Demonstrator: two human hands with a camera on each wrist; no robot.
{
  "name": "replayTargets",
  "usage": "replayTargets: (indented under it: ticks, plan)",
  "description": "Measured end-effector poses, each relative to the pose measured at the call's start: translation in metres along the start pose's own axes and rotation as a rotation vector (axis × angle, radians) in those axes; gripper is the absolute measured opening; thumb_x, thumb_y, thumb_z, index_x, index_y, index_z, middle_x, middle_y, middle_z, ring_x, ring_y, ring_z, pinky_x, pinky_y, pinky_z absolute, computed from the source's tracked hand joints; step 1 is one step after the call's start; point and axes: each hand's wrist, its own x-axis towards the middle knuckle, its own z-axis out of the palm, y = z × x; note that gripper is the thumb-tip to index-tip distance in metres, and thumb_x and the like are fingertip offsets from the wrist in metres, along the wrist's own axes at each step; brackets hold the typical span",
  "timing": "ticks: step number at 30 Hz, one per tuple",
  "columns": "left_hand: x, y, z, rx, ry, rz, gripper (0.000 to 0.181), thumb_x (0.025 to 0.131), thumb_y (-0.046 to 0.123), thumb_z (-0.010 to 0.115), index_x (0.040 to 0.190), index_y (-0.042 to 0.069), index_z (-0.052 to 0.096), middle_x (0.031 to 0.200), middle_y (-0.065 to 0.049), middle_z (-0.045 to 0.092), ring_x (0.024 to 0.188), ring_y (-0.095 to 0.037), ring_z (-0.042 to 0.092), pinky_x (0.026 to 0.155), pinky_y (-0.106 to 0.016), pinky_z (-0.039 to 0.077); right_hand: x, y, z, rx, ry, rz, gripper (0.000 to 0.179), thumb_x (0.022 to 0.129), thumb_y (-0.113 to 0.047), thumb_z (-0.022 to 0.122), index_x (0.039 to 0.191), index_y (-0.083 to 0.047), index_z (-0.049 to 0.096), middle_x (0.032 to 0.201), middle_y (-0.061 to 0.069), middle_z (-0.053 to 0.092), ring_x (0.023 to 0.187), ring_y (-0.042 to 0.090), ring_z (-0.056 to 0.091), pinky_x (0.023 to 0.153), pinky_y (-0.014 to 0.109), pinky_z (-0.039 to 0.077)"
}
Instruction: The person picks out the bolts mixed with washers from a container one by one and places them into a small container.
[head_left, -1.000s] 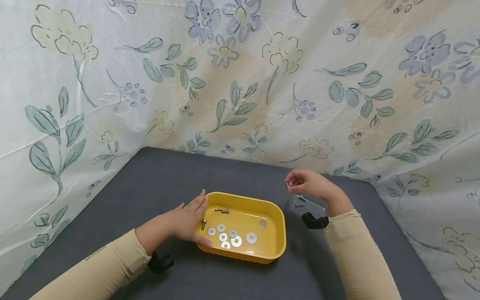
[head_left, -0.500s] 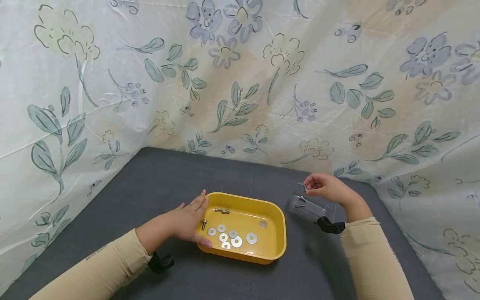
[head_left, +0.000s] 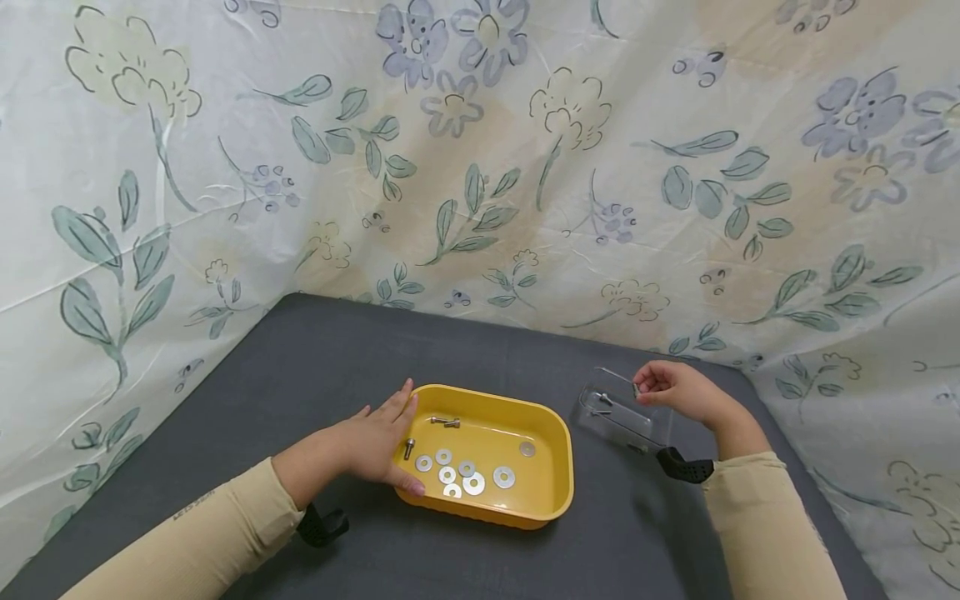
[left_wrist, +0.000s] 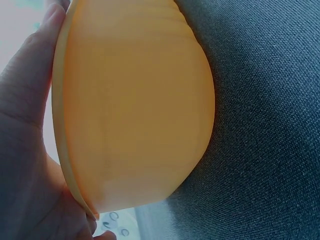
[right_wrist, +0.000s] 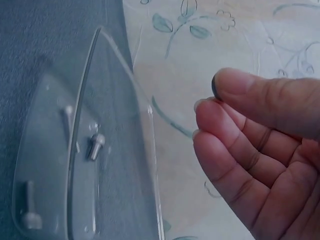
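Note:
My left hand (head_left: 367, 442) lies with spread fingers against the left end of a yellow plastic bin (head_left: 564, 450), its thumb over the near rim. Inside the bin lie several flat metal washers (head_left: 504, 477) and a few screws (head_left: 408, 448). Above the right end of a clear plastic box (head_left: 637, 425), my right hand (head_left: 678, 392) pinches a small metal piece (head_left: 636, 389) between thumb and fingertips. Only its dark curved edge shows in the right wrist view, so its exact kind is hidden. Socket-head screws (right_wrist: 96, 146) lie in the clear box.
A dark grey cloth-like surface (head_left: 360, 350) carries both containers, the clear box standing to the right of the bin. Behind it hangs a floral curtain (head_left: 480, 167). Black wrist straps (head_left: 684, 467) sit below both hands.
My right hand has moved rightward and slightly nearer, across the clear box from its left side to its right end, still pinching the small metal piece. The left hand and bin have stayed put.

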Motion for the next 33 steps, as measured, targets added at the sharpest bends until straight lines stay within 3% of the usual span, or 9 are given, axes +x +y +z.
replayTargets:
  ticks: [16,27,33]
  plan:
    - [-0.002,0.002,-0.002,-0.007,-0.001,0.011,0.128,0.058,0.079,0.058,0.147,0.004,0.005,0.152,-0.009,-0.014,0.14,-0.024,0.003,0.106,-0.056,0.016,-0.003,0.014,-0.002,0.004,0.014,0.019,0.029,0.084,-0.011,0.066,0.105,0.006,0.053,0.089,0.013,0.057,0.084,0.024,0.058,0.071,0.03,0.05]
    - [-0.002,0.002,-0.002,-0.007,-0.003,0.003,0.128,0.057,0.079,0.058,0.147,0.004,0.006,0.152,-0.009,-0.014,0.14,-0.024,0.003,0.106,-0.056,0.016,0.002,0.019,0.002,0.012,0.004,0.018,0.029,0.085,-0.008,0.063,0.106,0.007,0.052,0.089,0.012,0.057,0.09,0.037,0.057,0.071,0.031,0.05]
    - [-0.002,0.002,-0.002,0.001,-0.008,0.001,0.129,0.056,0.081,0.056,0.147,0.005,0.005,0.152,-0.009,-0.014,0.14,-0.024,0.002,0.106,-0.056,0.016,0.004,0.021,0.003,0.0,0.004,0.038,0.028,0.086,-0.01,0.063,0.106,0.006,0.053,0.089,0.011,0.058,0.085,0.025,0.059,0.076,0.042,0.049]
